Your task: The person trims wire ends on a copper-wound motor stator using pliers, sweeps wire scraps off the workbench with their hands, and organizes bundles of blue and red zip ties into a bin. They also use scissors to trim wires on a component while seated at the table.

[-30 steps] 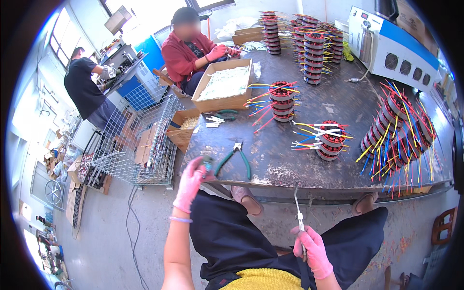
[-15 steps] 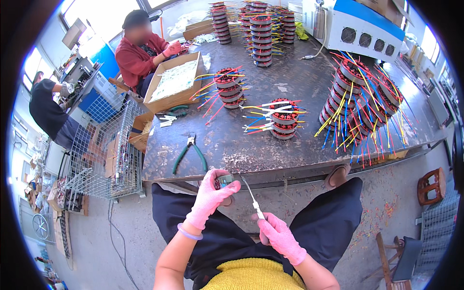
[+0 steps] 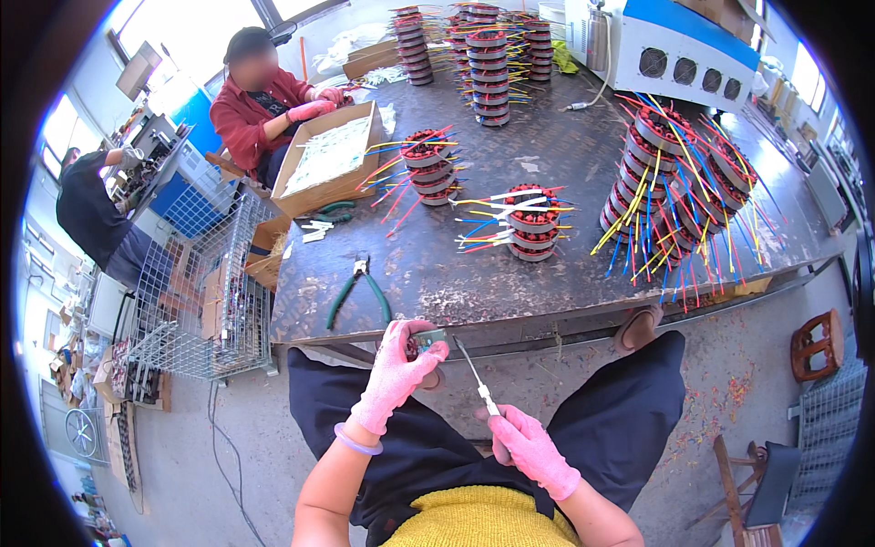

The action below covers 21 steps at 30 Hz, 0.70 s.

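My left hand (image 3: 392, 378), in a pink glove, is closed round a small part with a green face (image 3: 432, 338). Red and dark bits of it show between the fingers; the rest is covered. Another pink glove is on my right hand (image 3: 536, 451), closed round the lower end of a thin-shafted hand tool (image 3: 471, 369) with a white collar. Its shaft points up and away, and the tip is just right of the green-faced part, seemingly apart from it. Beyond my left hand, pliers with green handles (image 3: 361, 290) lie spread on the table.
On the dark table (image 3: 337, 255) stand a short stack of wound stator cores (image 3: 533, 239), another stack (image 3: 429, 173) and larger leaning stacks (image 3: 652, 182), their coloured leads sticking out. A carton of white sleeves (image 3: 328, 150) sits near a seated co-worker (image 3: 260, 105). Left is a wire cage (image 3: 196, 301).
The tool's tip has dropped slightly toward me; both hands keep their grip. Across the table, the co-worker's gloved hands have shifted and the body leans a little left.
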Motion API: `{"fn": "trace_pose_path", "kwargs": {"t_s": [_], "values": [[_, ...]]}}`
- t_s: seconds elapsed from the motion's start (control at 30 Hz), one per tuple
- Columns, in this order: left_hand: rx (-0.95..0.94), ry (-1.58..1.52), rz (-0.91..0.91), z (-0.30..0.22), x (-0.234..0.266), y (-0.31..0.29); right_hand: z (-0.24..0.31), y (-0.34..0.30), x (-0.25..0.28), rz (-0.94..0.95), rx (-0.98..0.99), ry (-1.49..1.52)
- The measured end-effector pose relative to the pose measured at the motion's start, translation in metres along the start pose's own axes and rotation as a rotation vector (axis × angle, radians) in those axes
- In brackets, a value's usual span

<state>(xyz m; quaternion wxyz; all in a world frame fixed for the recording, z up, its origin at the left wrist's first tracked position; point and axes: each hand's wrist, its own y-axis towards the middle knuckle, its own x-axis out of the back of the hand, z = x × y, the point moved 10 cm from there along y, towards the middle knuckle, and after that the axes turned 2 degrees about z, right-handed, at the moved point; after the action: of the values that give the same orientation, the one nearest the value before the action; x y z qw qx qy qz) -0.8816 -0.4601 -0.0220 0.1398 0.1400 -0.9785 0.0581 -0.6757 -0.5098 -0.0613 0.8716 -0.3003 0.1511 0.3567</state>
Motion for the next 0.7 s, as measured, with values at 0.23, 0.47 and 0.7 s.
{"fn": "trace_pose_path", "kwargs": {"t_s": [0.23,0.47,0.7], "values": [[0.032,-0.054,0.019,0.005,-0.003,0.000,-0.003,0.000,0.001,0.002,-0.008,-0.006],[0.055,-0.042,-0.010,-0.004,0.000,-0.001,-0.004,0.000,0.000,0.007,-0.021,0.021],[0.016,0.085,-0.041,-0.013,0.001,-0.001,-0.003,0.002,0.001,-0.007,-0.016,-0.065]]}}
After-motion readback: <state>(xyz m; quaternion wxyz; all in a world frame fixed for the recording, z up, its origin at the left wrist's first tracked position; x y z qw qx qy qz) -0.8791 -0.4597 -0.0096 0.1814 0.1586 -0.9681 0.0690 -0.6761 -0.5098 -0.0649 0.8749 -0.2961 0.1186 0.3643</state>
